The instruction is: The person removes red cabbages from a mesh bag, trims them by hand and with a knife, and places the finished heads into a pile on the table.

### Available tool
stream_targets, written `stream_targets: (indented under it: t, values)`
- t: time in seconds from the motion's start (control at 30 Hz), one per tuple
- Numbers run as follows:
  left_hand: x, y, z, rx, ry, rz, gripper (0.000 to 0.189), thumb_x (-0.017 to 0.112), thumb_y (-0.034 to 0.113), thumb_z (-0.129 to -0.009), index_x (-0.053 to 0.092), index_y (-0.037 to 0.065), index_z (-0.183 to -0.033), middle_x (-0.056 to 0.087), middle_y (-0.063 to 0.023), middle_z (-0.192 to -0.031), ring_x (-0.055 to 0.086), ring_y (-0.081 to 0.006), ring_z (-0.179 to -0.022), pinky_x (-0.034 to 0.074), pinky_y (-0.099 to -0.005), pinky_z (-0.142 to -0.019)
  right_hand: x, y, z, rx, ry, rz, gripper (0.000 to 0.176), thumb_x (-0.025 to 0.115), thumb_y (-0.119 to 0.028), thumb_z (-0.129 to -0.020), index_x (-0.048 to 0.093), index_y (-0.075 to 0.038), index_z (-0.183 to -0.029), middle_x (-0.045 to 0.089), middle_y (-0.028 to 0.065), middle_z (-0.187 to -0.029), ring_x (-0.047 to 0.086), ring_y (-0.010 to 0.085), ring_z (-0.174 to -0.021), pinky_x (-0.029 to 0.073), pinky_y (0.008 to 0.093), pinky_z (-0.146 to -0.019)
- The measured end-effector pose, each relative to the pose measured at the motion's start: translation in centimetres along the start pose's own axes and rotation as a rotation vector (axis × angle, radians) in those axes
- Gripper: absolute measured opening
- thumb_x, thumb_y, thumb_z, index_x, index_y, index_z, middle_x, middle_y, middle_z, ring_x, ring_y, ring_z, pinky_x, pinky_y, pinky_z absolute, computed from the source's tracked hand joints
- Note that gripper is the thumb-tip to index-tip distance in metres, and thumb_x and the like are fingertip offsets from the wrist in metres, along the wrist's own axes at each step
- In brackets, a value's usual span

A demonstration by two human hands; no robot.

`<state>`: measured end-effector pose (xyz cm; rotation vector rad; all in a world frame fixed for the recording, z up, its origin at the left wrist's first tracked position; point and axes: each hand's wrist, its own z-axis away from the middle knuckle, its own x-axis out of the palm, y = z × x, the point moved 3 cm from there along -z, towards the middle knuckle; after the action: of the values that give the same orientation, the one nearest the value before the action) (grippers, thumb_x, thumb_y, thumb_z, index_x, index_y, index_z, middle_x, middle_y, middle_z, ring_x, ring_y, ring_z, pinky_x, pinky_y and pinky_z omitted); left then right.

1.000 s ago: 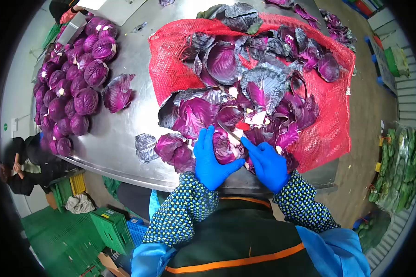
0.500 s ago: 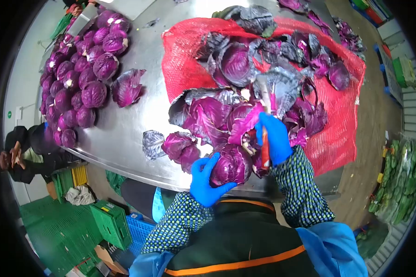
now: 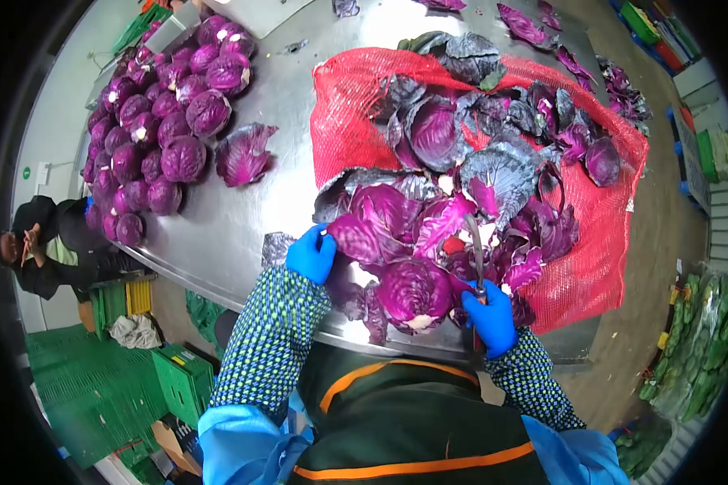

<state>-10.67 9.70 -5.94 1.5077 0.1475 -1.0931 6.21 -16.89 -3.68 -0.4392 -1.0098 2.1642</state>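
My left hand [image 3: 311, 255], in a blue glove, has its fingers closed on the edge of a loose purple cabbage leaf [image 3: 354, 238]. My right hand [image 3: 491, 322], also gloved in blue, grips a knife [image 3: 478, 257] by its handle. The knife's slightly curved blade points away from me, over the trimmings. Between my hands, near the table's front edge, a red cabbage [image 3: 415, 295] rests with its pale cut stem toward me. Peeled purple leaves [image 3: 384, 210] lie piled behind it, partly on a red mesh sack [image 3: 348, 105].
Many trimmed red cabbages [image 3: 184, 158] are heaped on the left of the steel table [image 3: 259, 218]. A single leaf [image 3: 246, 153] lies beside them. Another person [image 3: 48, 242] is at far left. Green crates [image 3: 182, 384] stand below; bagged green vegetables [image 3: 692, 347] are at right.
My left hand has left the cabbage and moved left to a leaf. The cabbage has turned, showing its cut stem. My right hand has drawn nearer to me with the knife.
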Motion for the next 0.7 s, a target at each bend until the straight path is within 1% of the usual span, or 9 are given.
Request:
stream_targets:
  t: [0.03, 0.1, 0.17, 0.27, 0.3, 0.37, 0.5, 0.6, 0.7]
  values:
    - [-1.6, 2.6, 0.2, 0.146, 0.086, -0.056, 0.038, 0.063, 0.013, -0.08, 0.055, 0.001, -0.115, 0.059, -0.0199, -0.106, 0.06, -0.0311, -0.089, 0.049, -0.0355, -0.077, 0.0, 0.4, 0.1, -0.008, 0.005, -0.005, 0.013, 0.062, -0.006, -0.082, 0.061, -0.002, -0.094, 0.058, -0.0015, -0.072, 0.05, 0.0038, -0.061, 0.041, 0.0224, -0.054]
    - [-2.0, 9.4, 2.1, 0.441, -0.108, -0.084, 0.063, 0.072, 0.024, -0.072, 0.047, 0.002, -0.126, 0.059, -0.0226, -0.103, 0.06, -0.035, -0.096, 0.048, -0.0395, -0.082, 0.1, 0.9, 0.8, -0.284, -0.004, 0.231, 0.009, 0.06, -0.007, -0.083, 0.06, -0.002, -0.09, 0.059, -0.0003, -0.073, 0.051, 0.0047, -0.06, 0.041, 0.0231, -0.05]
    - [2.5, 8.3, 7.3, 0.376, -0.365, -0.016, 0.076, 0.079, 0.027, -0.067, 0.043, 0.006, -0.13, 0.046, -0.0246, -0.122, 0.044, -0.0368, -0.118, 0.038, -0.0442, -0.098, 0.3, 0.3, 0.9, -0.338, -0.057, 0.197, 0.008, 0.058, -0.01, -0.085, 0.058, -0.003, -0.088, 0.059, 0.0008, -0.073, 0.051, 0.0065, -0.057, 0.041, 0.0242, -0.048]
    - [2.3, 7.0, 10.6, 0.263, -0.333, 0.027, 0.092, 0.085, 0.037, -0.055, 0.042, 0.012, -0.131, 0.021, -0.027, -0.138, 0.032, -0.0433, -0.125, 0.035, -0.0486, -0.101, -1.2, -4.1, -2.0, -0.158, 0.163, -0.05, 0.019, 0.059, -0.012, -0.084, 0.058, -0.002, -0.101, 0.054, -0.001, -0.069, 0.05, 0.0055, -0.059, 0.04, 0.0226, -0.048]
    - [1.8, 6.4, 11.5, 0.298, -0.372, 0.041, 0.092, 0.084, 0.039, -0.057, 0.04, 0.011, -0.133, 0.019, -0.0264, -0.14, 0.031, -0.0436, -0.126, 0.033, -0.05, -0.101, -2.1, -5.5, -3.4, -0.178, 0.234, -0.267, 0.022, 0.06, -0.014, -0.085, 0.056, -0.002, -0.103, 0.054, -0.0005, -0.071, 0.05, 0.0062, -0.06, 0.04, 0.0225, -0.047]
    - [0.4, 7.7, 12.3, 0.445, -0.431, -0.094, 0.091, 0.083, 0.037, -0.057, 0.04, 0.014, -0.133, 0.023, -0.0258, -0.139, 0.03, -0.0444, -0.126, 0.033, -0.0521, -0.101, -3.2, -8.7, -5.8, -0.239, 0.137, -0.13, 0.034, 0.061, -0.017, -0.086, 0.05, -0.003, -0.115, 0.054, -0.0006, -0.074, 0.052, 0.0082, -0.062, 0.041, 0.0235, -0.046]
    - [1.8, 9.2, 11.1, 1.007, -0.633, -0.428, 0.074, 0.072, 0.038, -0.067, 0.043, 0.018, -0.132, 0.034, -0.0205, -0.138, 0.033, -0.0447, -0.123, 0.034, -0.0545, -0.098, -0.1, -10.4, -5.5, -0.567, 0.109, 0.178, 0.046, 0.059, -0.02, -0.089, 0.041, -0.007, -0.129, 0.054, 0.0082, -0.11, 0.052, 0.0072, -0.084, 0.044, 0.0211, -0.059]
    - [2.1, 9.7, 7.9, 0.763, -0.601, -0.25, 0.071, 0.066, 0.04, -0.076, 0.038, 0.012, -0.135, 0.038, -0.0231, -0.134, 0.041, -0.045, -0.118, 0.035, -0.0531, -0.098, 0.4, -11.4, -1.8, -0.513, 0.08, 0.048, 0.043, 0.057, -0.021, -0.09, 0.043, -0.006, -0.128, 0.056, 0.0062, -0.108, 0.053, 0.0066, -0.081, 0.044, 0.0206, -0.059]
    - [2.4, 9.8, 7.0, 0.392, -0.359, -0.12, 0.096, 0.077, 0.041, -0.066, 0.027, 0.005, -0.139, 0.024, -0.0304, -0.139, 0.03, -0.0483, -0.125, 0.03, -0.0519, -0.102, -0.4, -7.2, 0.9, -0.144, 0.001, -0.099, 0.039, 0.05, -0.018, -0.094, 0.044, -0.006, -0.13, 0.06, 0.0016, -0.093, 0.052, 0.0047, -0.074, 0.043, 0.0179, -0.058]
